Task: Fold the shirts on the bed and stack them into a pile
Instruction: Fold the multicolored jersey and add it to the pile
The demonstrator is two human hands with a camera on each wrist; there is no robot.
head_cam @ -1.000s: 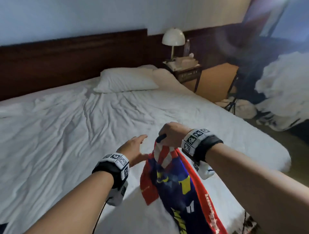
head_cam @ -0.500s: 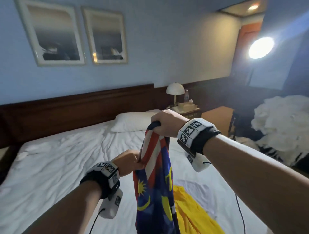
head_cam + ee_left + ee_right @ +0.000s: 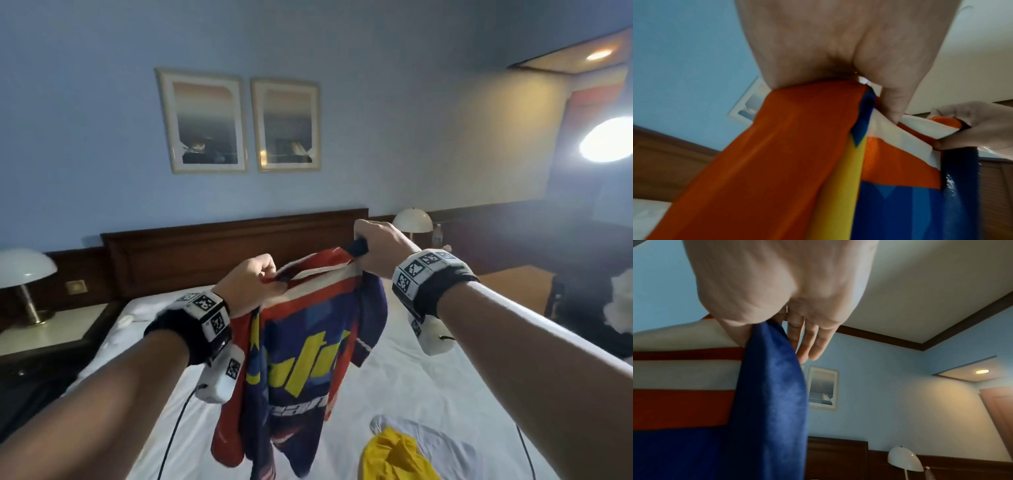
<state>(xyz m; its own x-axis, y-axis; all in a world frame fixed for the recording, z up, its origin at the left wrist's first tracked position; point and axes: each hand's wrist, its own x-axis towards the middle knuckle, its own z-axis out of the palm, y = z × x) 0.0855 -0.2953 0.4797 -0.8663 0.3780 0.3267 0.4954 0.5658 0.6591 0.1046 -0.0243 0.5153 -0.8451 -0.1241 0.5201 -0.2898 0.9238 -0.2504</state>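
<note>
A red, blue and yellow shirt hangs in the air above the white bed. My left hand pinches its top edge on the left, seen close up as red cloth under the left hand. My right hand grips the top edge on the right, higher up, with blue cloth falling from the right hand. A yellow shirt lies crumpled on a pale grey shirt on the bed at lower right.
A dark wooden headboard runs behind the bed. A nightstand with a white lamp stands on the left, another lamp on the right. Two framed pictures hang on the blue wall.
Both hands have lifted the shirt higher and moved apart along its top edge, spreading it open. The head view has tilted up toward the wall.
</note>
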